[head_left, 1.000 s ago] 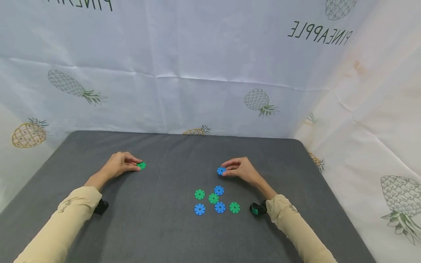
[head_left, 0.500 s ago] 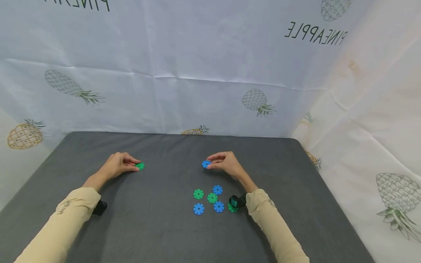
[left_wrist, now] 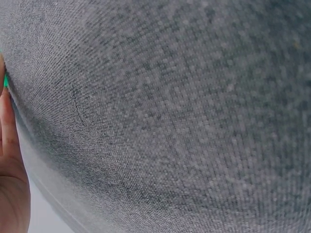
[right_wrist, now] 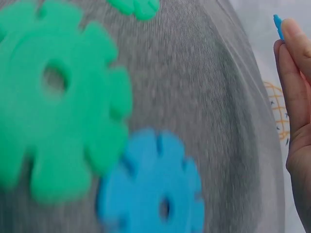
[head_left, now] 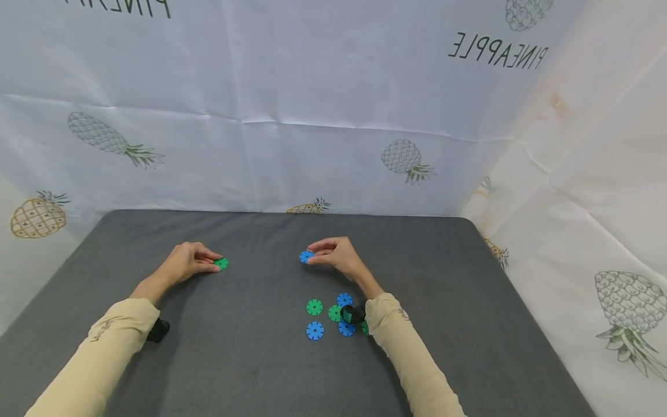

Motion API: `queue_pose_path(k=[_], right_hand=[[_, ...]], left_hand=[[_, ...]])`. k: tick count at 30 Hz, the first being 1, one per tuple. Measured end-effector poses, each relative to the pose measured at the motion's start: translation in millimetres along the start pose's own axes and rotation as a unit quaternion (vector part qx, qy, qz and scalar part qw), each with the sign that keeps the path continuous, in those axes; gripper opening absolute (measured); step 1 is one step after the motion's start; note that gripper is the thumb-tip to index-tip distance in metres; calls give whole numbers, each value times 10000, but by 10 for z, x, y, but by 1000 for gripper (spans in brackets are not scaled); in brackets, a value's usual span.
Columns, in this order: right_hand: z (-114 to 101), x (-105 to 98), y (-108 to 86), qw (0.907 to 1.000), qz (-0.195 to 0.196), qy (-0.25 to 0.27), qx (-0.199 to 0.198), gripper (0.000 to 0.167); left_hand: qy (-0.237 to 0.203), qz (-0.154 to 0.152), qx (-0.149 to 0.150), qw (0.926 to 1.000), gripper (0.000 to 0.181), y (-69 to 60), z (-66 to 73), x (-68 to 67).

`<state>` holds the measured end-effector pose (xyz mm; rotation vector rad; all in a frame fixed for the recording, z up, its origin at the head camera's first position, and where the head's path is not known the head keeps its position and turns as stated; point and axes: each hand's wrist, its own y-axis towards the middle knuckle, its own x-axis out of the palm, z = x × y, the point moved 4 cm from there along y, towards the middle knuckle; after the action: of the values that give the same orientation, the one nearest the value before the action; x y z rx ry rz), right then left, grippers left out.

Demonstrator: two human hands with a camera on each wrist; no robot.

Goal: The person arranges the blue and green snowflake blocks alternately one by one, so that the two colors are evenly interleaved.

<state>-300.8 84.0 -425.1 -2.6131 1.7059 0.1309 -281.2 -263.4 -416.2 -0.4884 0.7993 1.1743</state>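
Observation:
At the left of the table, my left hand (head_left: 184, 264) pinches a green notched disc (head_left: 222, 264) between thumb and fingers; only a sliver of it shows in the left wrist view. My right hand (head_left: 337, 255) pinches a blue notched disc (head_left: 305, 256) by its edge, above the table's far middle. In the right wrist view that blue disc (right_wrist: 278, 25) shows edge-on at the fingertips. Below the right forearm lie several loose discs, among them a green disc (head_left: 314, 307) and a blue disc (head_left: 315, 330). The right wrist camera partly covers others.
A dark grey cloth covers the table (head_left: 250, 359). Behind it and to the right hangs a white curtain (head_left: 312, 162) printed with pineapples. The loose discs form a small cluster near the middle of the table.
My right hand has carried the blue disc leftward and slightly away across the table, toward the left hand. The left hand stays nearly still with its green disc.

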Motion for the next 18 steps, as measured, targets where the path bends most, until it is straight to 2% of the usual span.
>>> queue_pose_path(k=[18], right_hand=[[58,354,206,9994,272,183,60,30]], left_hand=[[227,154,168,9995,27,-1,49,-12]])
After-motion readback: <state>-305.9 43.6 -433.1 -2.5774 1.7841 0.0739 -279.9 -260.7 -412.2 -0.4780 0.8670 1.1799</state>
